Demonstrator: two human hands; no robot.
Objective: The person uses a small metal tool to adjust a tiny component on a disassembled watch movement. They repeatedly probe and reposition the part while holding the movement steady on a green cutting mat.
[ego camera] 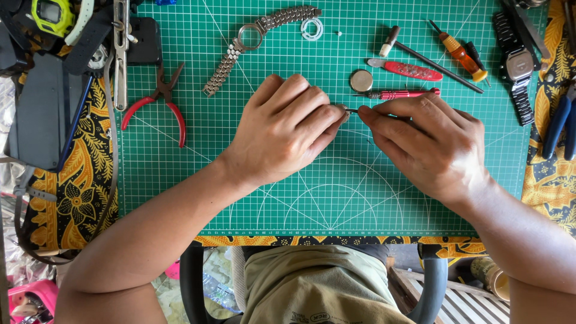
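My left hand [287,129] rests on the green cutting mat [198,180], its fingers curled around a small round metal watch part [342,111] that is mostly hidden. My right hand [429,141] pinches a thin dark tool [355,110] whose tip touches that part. Just behind my hands lie a red-handled screwdriver [401,94] and a round metal case back [361,80]. A steel watch case with its bracelet [252,41] lies farther back, next to a clear ring [312,28].
Red-handled pliers [161,103] lie at the left. A small hammer [420,55], a red-handled knife [408,70] and an orange screwdriver [461,55] lie at the back right, beside a black digital watch [519,66]. Blue pliers [561,123] are at the right edge.
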